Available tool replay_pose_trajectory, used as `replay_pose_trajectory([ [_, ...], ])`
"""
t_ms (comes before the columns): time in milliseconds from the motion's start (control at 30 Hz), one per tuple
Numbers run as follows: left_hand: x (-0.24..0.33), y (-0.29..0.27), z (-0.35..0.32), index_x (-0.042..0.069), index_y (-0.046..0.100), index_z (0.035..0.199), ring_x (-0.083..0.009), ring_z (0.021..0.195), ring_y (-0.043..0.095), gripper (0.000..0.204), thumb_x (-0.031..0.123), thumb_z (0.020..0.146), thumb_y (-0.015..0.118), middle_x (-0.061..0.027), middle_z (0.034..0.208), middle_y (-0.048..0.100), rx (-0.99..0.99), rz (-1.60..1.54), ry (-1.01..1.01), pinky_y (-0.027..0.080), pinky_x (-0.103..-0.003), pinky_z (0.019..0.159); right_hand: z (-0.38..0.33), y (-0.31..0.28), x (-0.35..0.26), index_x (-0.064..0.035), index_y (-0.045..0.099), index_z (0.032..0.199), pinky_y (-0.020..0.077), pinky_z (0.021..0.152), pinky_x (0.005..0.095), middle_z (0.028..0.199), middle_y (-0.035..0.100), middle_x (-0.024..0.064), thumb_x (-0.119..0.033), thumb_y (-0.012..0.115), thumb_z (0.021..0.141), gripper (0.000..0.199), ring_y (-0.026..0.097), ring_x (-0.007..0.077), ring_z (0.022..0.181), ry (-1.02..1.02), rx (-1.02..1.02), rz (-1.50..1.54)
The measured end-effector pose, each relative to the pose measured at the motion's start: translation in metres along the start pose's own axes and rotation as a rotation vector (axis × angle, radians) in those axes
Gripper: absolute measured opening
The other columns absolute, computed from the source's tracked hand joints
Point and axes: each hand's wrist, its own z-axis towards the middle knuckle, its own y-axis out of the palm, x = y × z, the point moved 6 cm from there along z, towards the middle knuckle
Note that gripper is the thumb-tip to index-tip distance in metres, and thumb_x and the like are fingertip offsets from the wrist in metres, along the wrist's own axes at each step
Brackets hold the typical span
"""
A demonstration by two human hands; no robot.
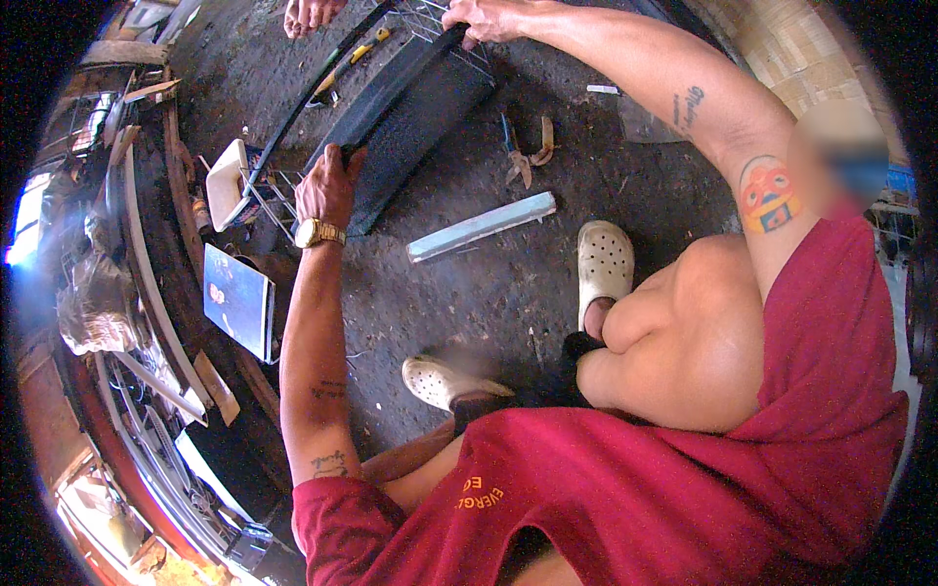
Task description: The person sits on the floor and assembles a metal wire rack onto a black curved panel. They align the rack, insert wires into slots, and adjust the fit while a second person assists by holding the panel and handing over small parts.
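Observation:
A long black sheet [415, 132], folded over along its upper edge, slants across a thin wire frame [420, 18] on the ground. My left hand [332, 186], with a gold watch on the wrist, is closed on the sheet's near left end. At the far end, my right hand [479, 20] grips the same folded edge close to the wires. Most of the frame lies hidden under the sheet. Just right of the sheet lies a pair of snips [521, 156] with one blue handle. A pale blue bar [482, 228] rests nearer to me.
A white plastic container [232, 184] and a blue book-like panel [237, 301] stand at the left, beside piled boards and scrap [147, 293]. A yellow-and-black tool [352, 63] lies beyond the sheet. Another person's toes or fingers [311, 15] show at the top edge.

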Motion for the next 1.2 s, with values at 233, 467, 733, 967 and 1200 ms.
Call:
replay_pose_trajectory([
  [233, 0.002, -0.003, 0.0, 0.009, 0.051, 0.097, -0.0417, 0.074, 0.068, 0.041, 0.049, 0.097, 0.059, -0.0164, 0.084, 0.069, 0.006, -0.019, 0.014, 0.052, -0.052, 0.059, -0.007, 0.0, -0.001, -0.0116, 0.07, 0.11, 0.0549, 0.085, 0.0463, 0.107, 0.068, 0.0167, -0.008, 0.058, 0.083, 0.029, 0.068, 0.036, 0.1, -0.06, 0.158, -0.12],
  [467, -0.002, -0.005, -0.001, 0.009, 0.051, 0.098, -0.0413, 0.08, 0.068, 0.041, 0.05, 0.096, 0.06, -0.0166, 0.087, 0.069, -0.029, -0.117, 0.014, 0.053, -0.051, 0.064, -0.011, 0.001, -0.004, -0.014, 0.066, 0.117, 0.0474, 0.098, 0.0464, 0.123, 0.062, 0.0178, -0.02, 0.064, 0.083, 0.034, 0.061, 0.034, 0.116, -0.025, 0.109, -0.155],
  [733, -0.02, 0.003, -0.004, 0.007, 0.053, 0.102, -0.0407, 0.086, 0.068, 0.033, 0.039, 0.096, 0.057, -0.0175, 0.091, 0.068, -0.068, -0.197, 0.01, 0.055, -0.051, 0.072, -0.027, -0.005, -0.018, -0.0089, 0.067, 0.115, 0.0506, 0.094, 0.048, 0.114, 0.066, 0.0208, -0.02, 0.073, 0.082, 0.036, 0.063, 0.0406, 0.109, -0.026, 0.143, -0.154],
  [967, -0.041, 0.003, -0.001, 0.007, 0.054, 0.102, -0.0392, 0.085, 0.069, 0.035, 0.042, 0.095, 0.057, -0.0158, 0.088, 0.068, 0.07, -0.245, 0.138, 0.056, -0.05, 0.071, -0.029, -0.01, -0.044, -0.0068, 0.068, 0.116, 0.0511, 0.088, 0.0487, 0.112, 0.067, 0.018, -0.022, 0.073, 0.083, 0.037, 0.065, 0.0409, 0.104, -0.064, 0.125, -0.061],
  [1200, -0.045, 0.002, 0.001, 0.01, 0.06, 0.109, -0.0374, 0.082, 0.07, 0.024, 0.029, 0.099, 0.049, -0.0136, 0.085, 0.068, -0.062, -0.212, 0.069, 0.057, -0.049, 0.069, -0.028, -0.015, -0.058, -0.0063, 0.068, 0.115, 0.0513, 0.087, 0.0457, 0.111, 0.068, 0.0151, -0.022, 0.075, 0.082, 0.038, 0.066, 0.0367, 0.101, -0.005, 0.103, -0.133],
])
